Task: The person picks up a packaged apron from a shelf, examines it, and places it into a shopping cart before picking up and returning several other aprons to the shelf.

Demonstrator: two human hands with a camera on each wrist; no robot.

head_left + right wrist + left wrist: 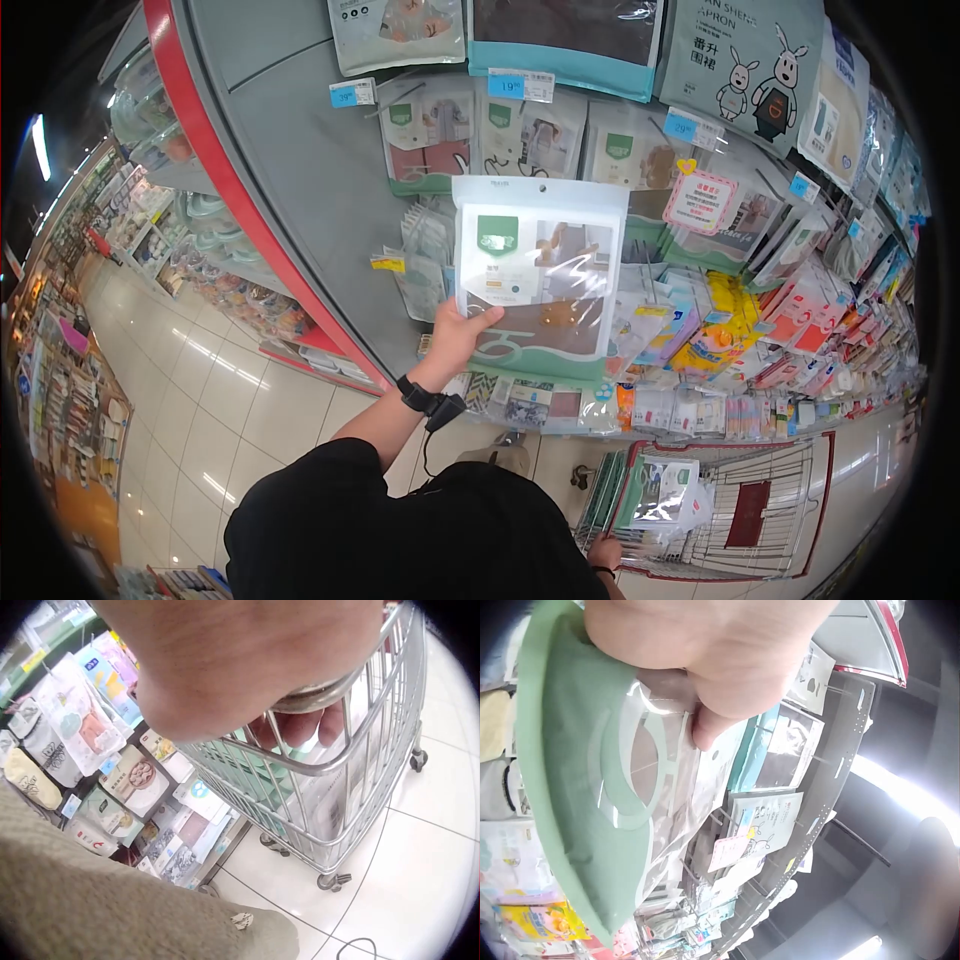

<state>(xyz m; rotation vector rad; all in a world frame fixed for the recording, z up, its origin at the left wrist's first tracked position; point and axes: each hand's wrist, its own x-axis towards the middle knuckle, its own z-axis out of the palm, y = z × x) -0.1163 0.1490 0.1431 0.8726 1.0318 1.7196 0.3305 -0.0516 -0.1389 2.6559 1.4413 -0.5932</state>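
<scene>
My left hand (pixel 462 335) grips a flat plastic packet (pixel 540 250) by its lower left edge, thumb lying across the front. The packet has a white top with a hang hole, a green label, a picture and a green bottom band, and is held upright before the hanging rack. In the left wrist view, its green band (pixel 577 772) curves close below the hand. Down by the cart, my right hand (pixel 605 552) holds the metal rim of a shopping cart (pixel 815 510). The right wrist view shows its fingertips (pixel 300 729) curled round the bar.
Similar packets (pixel 530 135) hang behind, with apron packs (pixel 745 75) above and colourful glove-like packs (pixel 715 325) to the right. Another packet (pixel 660 490) lies in the cart. A red-edged shelf end (pixel 240 200) stands left, beside a tiled aisle (pixel 240 410).
</scene>
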